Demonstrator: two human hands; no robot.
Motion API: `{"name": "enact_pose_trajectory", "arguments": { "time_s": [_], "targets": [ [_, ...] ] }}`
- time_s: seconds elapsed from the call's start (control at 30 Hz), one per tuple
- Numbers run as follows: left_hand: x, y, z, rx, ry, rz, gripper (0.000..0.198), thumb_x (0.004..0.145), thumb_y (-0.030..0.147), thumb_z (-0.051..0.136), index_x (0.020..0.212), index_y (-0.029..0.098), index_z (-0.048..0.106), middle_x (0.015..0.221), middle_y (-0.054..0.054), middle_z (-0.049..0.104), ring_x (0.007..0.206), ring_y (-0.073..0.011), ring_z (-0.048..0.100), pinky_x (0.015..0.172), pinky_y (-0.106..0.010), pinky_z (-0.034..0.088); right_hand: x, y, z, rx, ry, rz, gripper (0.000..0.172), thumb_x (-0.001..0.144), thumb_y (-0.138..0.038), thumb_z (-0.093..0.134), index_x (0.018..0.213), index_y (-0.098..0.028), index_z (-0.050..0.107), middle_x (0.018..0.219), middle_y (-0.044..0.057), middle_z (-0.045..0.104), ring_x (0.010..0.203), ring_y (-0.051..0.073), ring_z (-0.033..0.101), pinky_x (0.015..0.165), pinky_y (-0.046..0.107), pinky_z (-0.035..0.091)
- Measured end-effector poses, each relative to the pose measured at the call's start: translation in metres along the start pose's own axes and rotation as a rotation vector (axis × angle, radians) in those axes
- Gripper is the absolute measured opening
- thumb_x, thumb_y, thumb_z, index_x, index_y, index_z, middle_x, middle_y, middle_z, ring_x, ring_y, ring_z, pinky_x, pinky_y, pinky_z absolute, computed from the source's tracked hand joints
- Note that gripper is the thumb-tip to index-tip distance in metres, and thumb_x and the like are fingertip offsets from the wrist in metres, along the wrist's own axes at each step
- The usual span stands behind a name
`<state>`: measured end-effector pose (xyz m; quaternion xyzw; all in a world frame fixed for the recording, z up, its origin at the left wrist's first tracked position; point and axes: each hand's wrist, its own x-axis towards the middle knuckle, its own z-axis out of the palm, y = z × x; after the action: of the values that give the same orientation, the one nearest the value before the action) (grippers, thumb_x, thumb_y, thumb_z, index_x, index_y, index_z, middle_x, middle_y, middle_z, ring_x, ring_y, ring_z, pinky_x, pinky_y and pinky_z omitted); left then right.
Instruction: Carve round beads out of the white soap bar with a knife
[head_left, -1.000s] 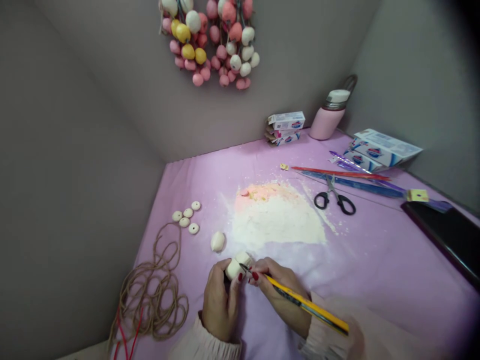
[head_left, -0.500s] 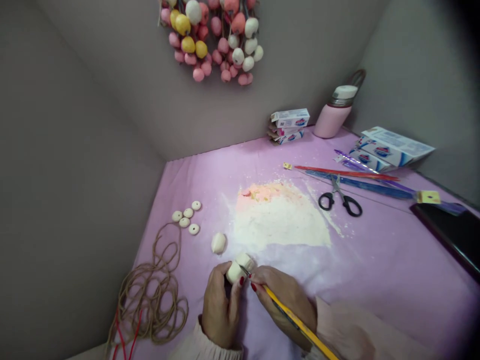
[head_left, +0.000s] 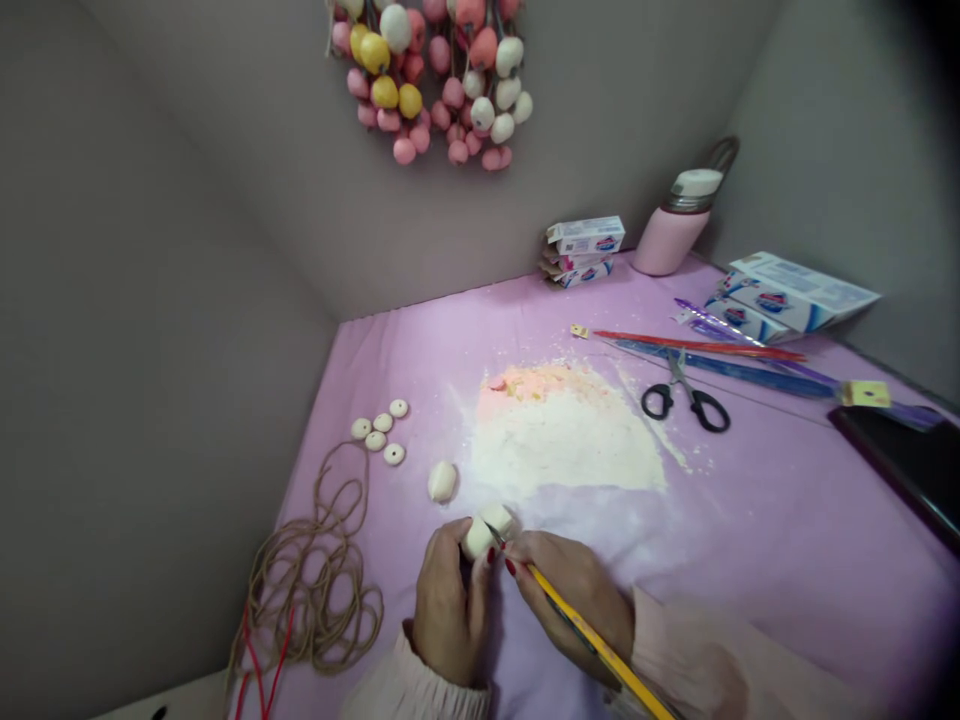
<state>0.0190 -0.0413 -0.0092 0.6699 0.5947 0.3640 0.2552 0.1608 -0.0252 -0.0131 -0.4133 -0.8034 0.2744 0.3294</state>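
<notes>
My left hand (head_left: 454, 600) grips a cream-white carved piece (head_left: 486, 530) between thumb and fingers, low in the middle of the view. My right hand (head_left: 574, 590) is closed round a yellow-handled tool (head_left: 600, 645), whose thin dark tip touches the groove across the top of the piece. A second, rounded white piece (head_left: 442, 482) lies just beyond my left hand. Farther left are several small white discs with holes (head_left: 376, 441). White powder and shavings (head_left: 566, 440), pinkish at the far side, spread over the cloth in front of my hands.
Tangled brown cord (head_left: 322, 600) lies at the left on the purple cloth (head_left: 750, 510). Black-handled scissors (head_left: 686, 395), red and blue strips (head_left: 720, 365), small boxes (head_left: 589, 240), a pink bottle (head_left: 671, 235) and a dark flat object (head_left: 900, 470) stand or lie toward the right. Coloured beads (head_left: 457, 95) hang behind.
The camera view has shifted slightly, moving the whole scene a little to the right. Both hands keep their hold, with the tool tip still at the groove in the white piece.
</notes>
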Motion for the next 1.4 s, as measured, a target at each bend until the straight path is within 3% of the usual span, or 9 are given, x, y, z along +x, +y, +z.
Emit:
{"name": "enact_pose_trajectory", "arguments": {
  "time_s": [0.4,0.53,0.7,0.9,1.07,1.13,1.27,1.4],
  "targets": [
    [-0.005,-0.007,0.003,0.111,0.010,0.221,0.031,0.071,0.013,0.044,0.102,0.018,0.040,0.093,-0.007,0.050,0.088,-0.0156,0.046,0.075,-0.031,0.040,-0.008,-0.006,-0.012,-0.025,0.141,-0.080,0.010,0.075,-0.015,0.033,0.070,-0.018,0.041,0.056,-0.002,0.045,0.050,0.010,0.043,0.050,0.024,0.030],
    [-0.007,-0.011,0.005,0.130,0.046,0.299,0.037,0.069,0.009,0.045,0.104,0.018,0.037,0.097,-0.008,0.048,0.092,-0.0169,0.044,0.077,-0.033,0.040,-0.013,-0.005,-0.012,-0.013,0.127,-0.096,0.010,0.074,-0.015,0.034,0.067,-0.019,0.039,0.054,-0.002,0.044,0.050,0.010,0.042,0.050,0.025,0.029],
    [-0.007,-0.011,0.005,0.116,0.008,0.254,0.040,0.069,0.008,0.045,0.106,0.021,0.035,0.098,-0.007,0.048,0.092,-0.0172,0.044,0.076,-0.033,0.040,-0.013,-0.007,-0.011,0.028,0.194,-0.017,0.010,0.075,-0.016,0.033,0.069,-0.020,0.039,0.059,-0.001,0.048,0.056,0.011,0.045,0.055,0.026,0.032],
    [-0.005,-0.008,0.004,0.099,-0.001,0.248,0.039,0.070,0.009,0.045,0.106,0.021,0.036,0.098,-0.007,0.048,0.091,-0.0166,0.044,0.077,-0.033,0.040,-0.004,-0.005,-0.013,-0.015,0.093,-0.073,0.012,0.075,-0.015,0.031,0.070,-0.019,0.040,0.056,-0.001,0.045,0.052,0.011,0.042,0.050,0.026,0.030],
    [-0.003,-0.005,0.003,0.107,0.041,0.106,0.024,0.074,0.018,0.041,0.098,0.017,0.043,0.088,-0.007,0.052,0.082,-0.0152,0.049,0.071,-0.030,0.042,-0.008,-0.003,-0.012,-0.086,-0.020,-0.139,0.014,0.073,-0.016,0.031,0.061,-0.020,0.037,0.051,-0.001,0.043,0.047,0.011,0.039,0.045,0.026,0.026],
    [-0.004,-0.006,0.002,0.100,0.038,0.126,0.025,0.074,0.019,0.040,0.099,0.017,0.043,0.090,-0.007,0.052,0.084,-0.0158,0.049,0.072,-0.030,0.041,-0.011,-0.002,-0.013,-0.072,0.008,-0.128,0.014,0.073,-0.017,0.031,0.061,-0.021,0.037,0.050,-0.002,0.042,0.045,0.010,0.039,0.044,0.025,0.026],
    [-0.005,-0.008,0.002,0.118,0.018,0.185,0.029,0.073,0.015,0.041,0.102,0.018,0.039,0.094,-0.007,0.050,0.090,-0.0159,0.046,0.077,-0.031,0.039,-0.014,-0.003,-0.014,-0.026,0.215,-0.035,0.010,0.075,-0.017,0.035,0.067,-0.020,0.040,0.054,-0.003,0.046,0.050,0.010,0.044,0.050,0.023,0.031],
    [-0.004,-0.006,0.002,0.137,0.024,0.209,0.028,0.074,0.016,0.041,0.101,0.018,0.040,0.093,-0.007,0.050,0.089,-0.0156,0.046,0.077,-0.031,0.039,-0.009,-0.003,-0.013,0.028,0.213,-0.060,0.009,0.076,-0.017,0.035,0.072,-0.020,0.042,0.057,-0.003,0.047,0.052,0.009,0.045,0.052,0.022,0.033]
  ]
}}
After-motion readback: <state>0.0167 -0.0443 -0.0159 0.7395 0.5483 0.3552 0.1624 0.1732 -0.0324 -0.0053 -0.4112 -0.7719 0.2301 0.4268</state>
